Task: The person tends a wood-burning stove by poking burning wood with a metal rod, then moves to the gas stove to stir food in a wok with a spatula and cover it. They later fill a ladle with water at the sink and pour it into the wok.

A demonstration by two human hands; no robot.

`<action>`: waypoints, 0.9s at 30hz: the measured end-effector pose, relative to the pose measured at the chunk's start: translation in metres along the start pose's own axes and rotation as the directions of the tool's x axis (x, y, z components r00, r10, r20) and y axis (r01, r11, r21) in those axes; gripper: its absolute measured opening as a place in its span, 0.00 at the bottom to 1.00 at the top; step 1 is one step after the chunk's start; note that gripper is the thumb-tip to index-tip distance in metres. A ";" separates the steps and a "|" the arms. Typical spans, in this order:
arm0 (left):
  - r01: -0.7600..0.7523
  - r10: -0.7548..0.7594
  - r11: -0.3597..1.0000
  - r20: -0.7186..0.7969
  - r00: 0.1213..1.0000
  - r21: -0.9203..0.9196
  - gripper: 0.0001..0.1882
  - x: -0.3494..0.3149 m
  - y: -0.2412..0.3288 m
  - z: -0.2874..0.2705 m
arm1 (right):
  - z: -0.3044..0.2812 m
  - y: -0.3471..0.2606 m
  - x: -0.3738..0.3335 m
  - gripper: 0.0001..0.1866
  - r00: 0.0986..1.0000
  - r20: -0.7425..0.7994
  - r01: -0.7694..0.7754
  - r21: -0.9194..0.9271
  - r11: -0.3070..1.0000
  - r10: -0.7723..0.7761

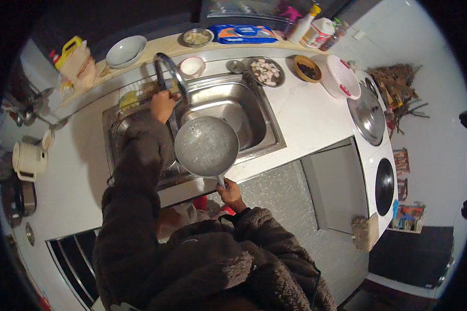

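My right hand (231, 196) is closed round the short handle of a grey pan (206, 146). The pan is held over the near middle of a double steel sink (275, 136), and clear water with bubbles shows inside it. My left hand (163, 106) reaches to the base of the curved steel faucet (167, 63), its fingers curled there; the lever itself is hidden under them. The faucet's spout end points down toward the far side of the pan. A yellow-green sponge (129, 99) lies left of my left hand.
Behind the sink stand a white bowl (126, 51), a small bowl (192, 67), a plate of pale chunks (266, 71), a brown bowl (307, 69) and a pink basin (341, 78). A lidded wok (367, 115) is at the right. A cream pot (30, 159) stands left.
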State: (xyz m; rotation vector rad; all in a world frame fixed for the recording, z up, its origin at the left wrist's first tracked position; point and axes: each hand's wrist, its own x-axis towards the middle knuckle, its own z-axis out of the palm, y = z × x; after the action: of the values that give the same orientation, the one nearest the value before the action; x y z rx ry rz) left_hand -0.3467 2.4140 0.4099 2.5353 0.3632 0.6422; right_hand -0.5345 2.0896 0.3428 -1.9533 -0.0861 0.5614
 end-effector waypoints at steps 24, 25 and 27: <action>0.072 0.066 0.771 0.192 0.979 -0.633 0.19 -0.240 0.335 0.077 | -0.315 0.094 -0.238 0.11 0.912 -0.389 -0.059 0.188 0.980 0.129; 0.087 0.081 0.784 0.240 0.967 -0.614 0.19 -0.247 0.365 0.087 | -0.330 0.103 -0.253 0.12 0.905 -0.385 -0.096 0.237 0.967 0.184; 0.021 0.180 0.770 0.248 0.952 -0.638 0.18 -0.260 0.417 0.103 | -0.358 0.122 -0.278 0.12 0.865 -0.438 -0.123 0.286 0.950 0.244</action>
State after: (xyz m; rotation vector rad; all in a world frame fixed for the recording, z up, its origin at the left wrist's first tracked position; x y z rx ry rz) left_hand -0.4619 1.9268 0.4526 1.9418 -0.0760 0.3211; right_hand -0.6536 1.6488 0.4522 -1.8056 0.4653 0.1926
